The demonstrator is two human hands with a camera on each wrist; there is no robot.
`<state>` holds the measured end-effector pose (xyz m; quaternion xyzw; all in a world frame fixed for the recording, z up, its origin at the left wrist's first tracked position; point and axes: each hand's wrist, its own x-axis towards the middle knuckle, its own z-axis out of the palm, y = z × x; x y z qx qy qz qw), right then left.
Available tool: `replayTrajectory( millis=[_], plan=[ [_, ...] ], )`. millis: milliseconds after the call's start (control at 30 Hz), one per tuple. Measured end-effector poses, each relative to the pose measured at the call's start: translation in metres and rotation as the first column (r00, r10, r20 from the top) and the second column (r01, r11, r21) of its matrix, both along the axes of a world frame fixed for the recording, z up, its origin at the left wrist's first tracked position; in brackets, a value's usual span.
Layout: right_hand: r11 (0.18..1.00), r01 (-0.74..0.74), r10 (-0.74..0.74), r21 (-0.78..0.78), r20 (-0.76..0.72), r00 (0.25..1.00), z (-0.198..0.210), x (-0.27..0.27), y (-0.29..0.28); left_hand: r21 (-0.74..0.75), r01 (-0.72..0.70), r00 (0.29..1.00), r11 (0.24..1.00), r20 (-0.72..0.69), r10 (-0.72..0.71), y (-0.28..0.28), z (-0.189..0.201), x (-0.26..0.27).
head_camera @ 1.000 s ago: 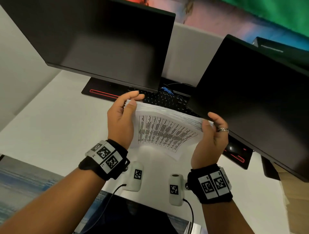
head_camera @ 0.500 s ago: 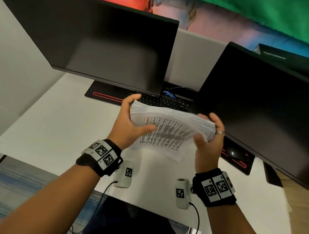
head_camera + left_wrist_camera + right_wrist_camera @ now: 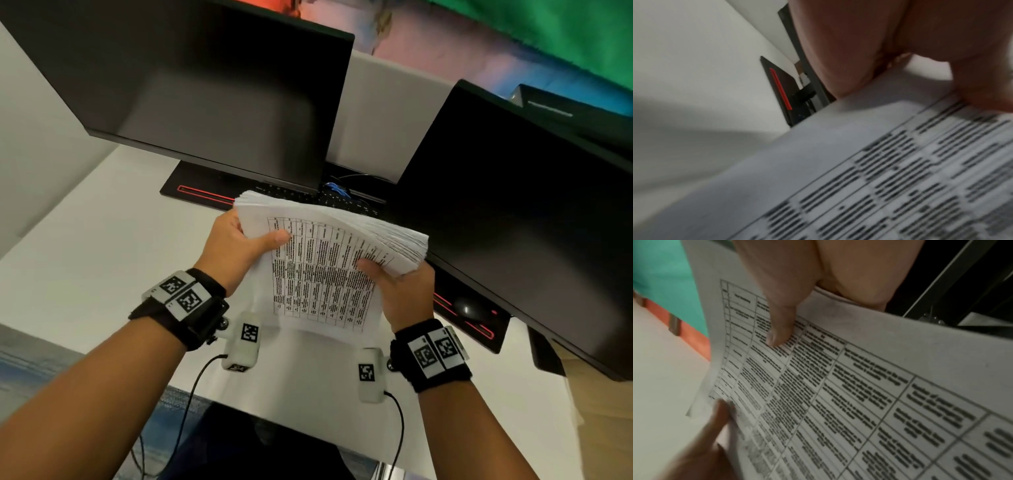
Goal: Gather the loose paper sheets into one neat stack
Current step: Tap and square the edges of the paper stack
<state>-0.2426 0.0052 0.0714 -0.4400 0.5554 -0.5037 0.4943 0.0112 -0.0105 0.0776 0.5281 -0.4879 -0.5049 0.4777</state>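
Observation:
A thick stack of white paper sheets [image 3: 322,270], its top page printed with a table, hangs in the air above the white desk [image 3: 85,240], tilted toward me. My left hand [image 3: 239,246] grips the stack's left edge, thumb lying across the top page. My right hand [image 3: 394,281] grips the right edge, thumb on the printed page and fingers hidden underneath. The stack's far right edge is fanned and uneven. The left wrist view shows the printed page [image 3: 879,178] under my thumb. In the right wrist view my thumb [image 3: 781,324] presses the table page [image 3: 859,394].
Two dark monitors [image 3: 212,85] [image 3: 520,205] stand close behind the stack, their red-lit bases [image 3: 198,192] on the desk. A black keyboard [image 3: 335,200] lies between them. A dark chair edge [image 3: 260,445] sits at the desk's near side.
Both hands shifted from cupping the stack's side edges to gripping it with thumbs on top. The stack turned so its printed page faces me more and rose slightly.

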Motion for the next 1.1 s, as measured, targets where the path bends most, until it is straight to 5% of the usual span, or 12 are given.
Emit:
replayTrajectory(
  millis=[100, 200, 267, 367, 567, 700, 1100],
  plan=[
    [1.0, 0.008, -0.01, -0.029, -0.064, 0.998, 0.004, 0.002, 0.001, 0.057, 0.0, 0.993, 0.998, 0.116, -0.006, 0.004, -0.008, -0.007],
    [0.987, 0.091, -0.105, -0.131, -0.104, 0.989, 0.014, 0.008, 0.005, -0.063, -0.168, 0.962, 0.984, 0.209, 0.178, 0.006, 0.007, -0.024],
    [0.965, 0.158, -0.177, -0.208, -0.08, 0.981, 0.021, 0.016, 0.013, -0.209, -0.286, 0.925, 0.935, 0.193, 0.326, 0.012, 0.018, -0.037],
    [0.948, 0.207, -0.231, -0.242, -0.075, 0.97, 0.008, 0.033, 0.036, -0.239, -0.367, 0.906, 0.899, 0.126, 0.403, 0.031, 0.008, -0.048],
    [0.951, 0.309, -0.31, 0.02, 0.02, 0.951, -0.027, 0.031, 0.042, -0.016, -0.106, 0.98, 0.994, 0.17, 0.107, 0.029, -0.042, -0.023],
    [0.963, 0.268, -0.262, -0.032, 0.123, 0.957, -0.023, 0.018, 0.032, -0.008, 0.005, 0.97, 1.0, 0.244, -0.003, 0.014, -0.035, -0.011],
    [0.943, 0.263, -0.213, -0.204, 0.235, 0.948, 0.005, 0.021, 0.029, 0.002, 0.104, 0.988, 0.995, 0.116, -0.104, 0.004, -0.03, -0.007]
  ],
)
